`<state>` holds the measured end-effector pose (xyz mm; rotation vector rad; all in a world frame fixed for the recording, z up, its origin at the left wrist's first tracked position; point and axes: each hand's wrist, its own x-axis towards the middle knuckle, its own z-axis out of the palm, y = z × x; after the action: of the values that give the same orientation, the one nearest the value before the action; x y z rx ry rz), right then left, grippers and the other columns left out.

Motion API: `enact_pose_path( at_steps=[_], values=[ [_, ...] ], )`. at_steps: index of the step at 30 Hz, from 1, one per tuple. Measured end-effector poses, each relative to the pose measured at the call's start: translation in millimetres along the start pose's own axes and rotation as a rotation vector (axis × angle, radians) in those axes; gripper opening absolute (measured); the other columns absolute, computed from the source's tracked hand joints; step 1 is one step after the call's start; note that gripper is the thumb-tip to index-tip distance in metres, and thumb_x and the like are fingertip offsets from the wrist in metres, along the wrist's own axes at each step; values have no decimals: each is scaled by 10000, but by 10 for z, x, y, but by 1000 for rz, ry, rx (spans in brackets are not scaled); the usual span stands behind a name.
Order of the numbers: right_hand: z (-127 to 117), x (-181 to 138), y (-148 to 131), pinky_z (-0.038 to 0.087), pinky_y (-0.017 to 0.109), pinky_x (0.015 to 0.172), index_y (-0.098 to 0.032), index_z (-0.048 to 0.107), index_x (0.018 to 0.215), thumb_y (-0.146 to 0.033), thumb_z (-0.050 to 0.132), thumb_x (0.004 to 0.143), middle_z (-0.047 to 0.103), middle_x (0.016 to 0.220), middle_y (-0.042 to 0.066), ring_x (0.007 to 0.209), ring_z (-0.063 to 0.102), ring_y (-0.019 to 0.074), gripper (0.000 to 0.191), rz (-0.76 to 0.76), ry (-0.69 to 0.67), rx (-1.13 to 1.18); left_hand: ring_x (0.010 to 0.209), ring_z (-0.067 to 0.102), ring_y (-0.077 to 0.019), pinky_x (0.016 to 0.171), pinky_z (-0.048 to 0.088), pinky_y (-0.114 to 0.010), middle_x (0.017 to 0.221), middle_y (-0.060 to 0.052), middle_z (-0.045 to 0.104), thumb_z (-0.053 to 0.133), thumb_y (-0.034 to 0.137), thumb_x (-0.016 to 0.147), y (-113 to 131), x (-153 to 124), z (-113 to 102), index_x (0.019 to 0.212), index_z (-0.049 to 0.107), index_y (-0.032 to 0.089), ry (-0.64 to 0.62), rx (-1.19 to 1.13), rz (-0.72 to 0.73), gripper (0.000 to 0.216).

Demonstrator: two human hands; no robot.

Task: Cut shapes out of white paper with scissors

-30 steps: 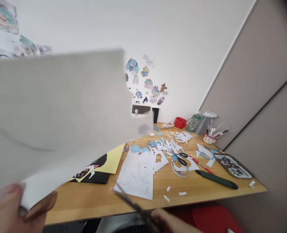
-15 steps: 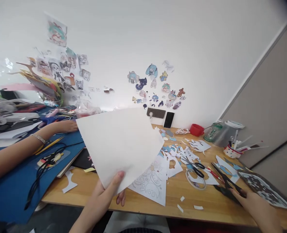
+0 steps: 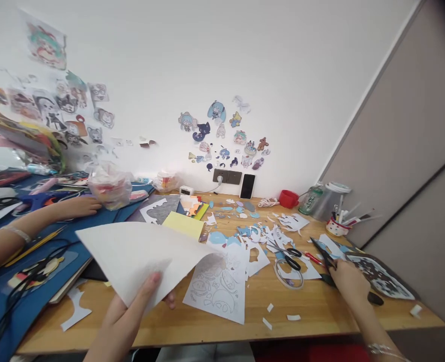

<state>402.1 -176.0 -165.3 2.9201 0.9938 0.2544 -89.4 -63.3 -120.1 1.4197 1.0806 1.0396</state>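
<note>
Head view: the white paper sheet point(image 3: 139, 246) is up off the wooden table point(image 3: 192, 327), pinched at its near edge by the left hand point(image 3: 130, 311), thumb flat on top and fingers tucked underneath. Its far right end curls and partly covers the sheet of outline drawings point(image 3: 222, 296) lying on the table.

IMO that paper's gonna be super light but floppy, maybe a touch stiffer than copy paper, can't really tell. Squeeze too hard and it'll likely crease, so I'd take it near an edge with a flat thumb like this, maybe support the drooping end too.

Right hand point(image 3: 352, 284) is way over on the right, fingers on the handle end of some dark scissors point(image 3: 322, 254), blades pointing away. Can't tell if it's clamped on or just resting there. Those should be rigid with some heft; handles are the safe spot, not the blades.

Paper scraps point(image 3: 258, 259) and a tape roll point(image 3: 276, 274) sit between. Someone else's arm point(image 3: 52, 216) is on the left, btw.
</note>
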Motion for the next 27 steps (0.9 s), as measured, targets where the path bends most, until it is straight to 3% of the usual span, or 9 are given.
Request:
enact_pose_path(
  at_steps=[4, 8, 15, 21, 25, 27],
  values=[
    [-47, -34, -360, 380, 398, 950, -149, 575, 1106, -240, 410, 917, 580, 1191, 105, 1091, 534, 224, 266, -289, -25, 4, 1003, 522, -265, 920, 386, -305, 932, -65, 654, 413, 581, 819, 16, -19, -33, 612, 634, 214, -101, 186, 51, 476],
    [-41, 5, -647, 421, 441, 907, -143, 596, 1023, -309, 512, 898, 612, 1095, 75, 1026, 564, 214, 224, -424, -132, -25, 1035, 502, -268, 958, 359, -311, 899, -66, 643, 368, 573, 839, 49, -63, -22, 622, 637, 224, -175, 209, 45, 491],
    [-111, 191, -850, 445, 449, 880, -134, 591, 1015, -297, 553, 876, 595, 1098, 76, 1021, 559, 225, 218, -483, -278, -75, 879, 554, -264, 879, 419, -292, 773, -75, 645, 457, 592, 787, 110, -96, -1, 549, 628, 211, -214, 117, 0, 480],
    [-164, 380, -861, 509, 373, 759, -136, 596, 981, -303, 545, 882, 627, 971, 45, 849, 613, 177, 201, -508, -464, -48, 819, 561, -258, 835, 415, -296, 715, -86, 645, 491, 557, 783, 86, -130, 31, 541, 631, 179, -197, -19, -35, 470],
    [-142, 470, -797, 513, 350, 721, -125, 606, 922, -318, 542, 882, 631, 916, 28, 804, 614, 172, 207, -489, -473, -32, 616, 536, -208, 772, 409, -302, 605, -52, 636, 553, 501, 767, 40, -130, 73, 645, 664, 166, -105, -192, -9, 373],
    [-136, 498, -753, 510, 339, 707, -125, 606, 884, -312, 549, 878, 630, 876, 19, 776, 612, 162, 196, -483, -451, -9, 606, 535, -206, 764, 402, -300, 566, -43, 628, 552, 480, 780, 29, -129, 70, 680, 665, 165, -91, -235, -5, 349]
  ],
)
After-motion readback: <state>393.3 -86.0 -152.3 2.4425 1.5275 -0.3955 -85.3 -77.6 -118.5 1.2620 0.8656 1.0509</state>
